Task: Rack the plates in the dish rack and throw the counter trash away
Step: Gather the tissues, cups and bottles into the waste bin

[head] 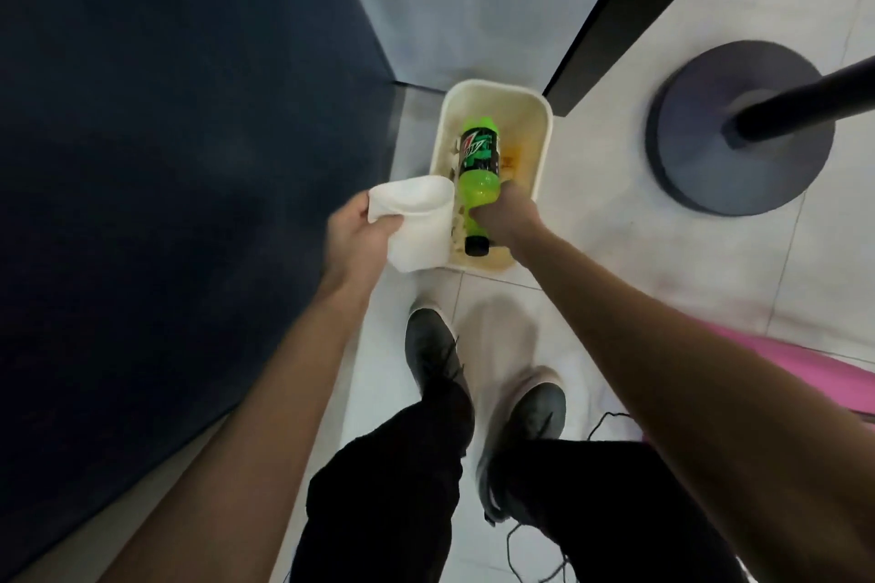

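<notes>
Legs point(393, 488) cut off | right hand point(502, 217) grips bottle point(478, 182) over bin point(549, 133), fingers hidden | left hand point(350, 232) holds white paper point(421, 223)

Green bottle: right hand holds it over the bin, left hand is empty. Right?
The left hand is not empty: it grips white paper, per the head view. The right hand does hold the green bottle over the bin.
</notes>
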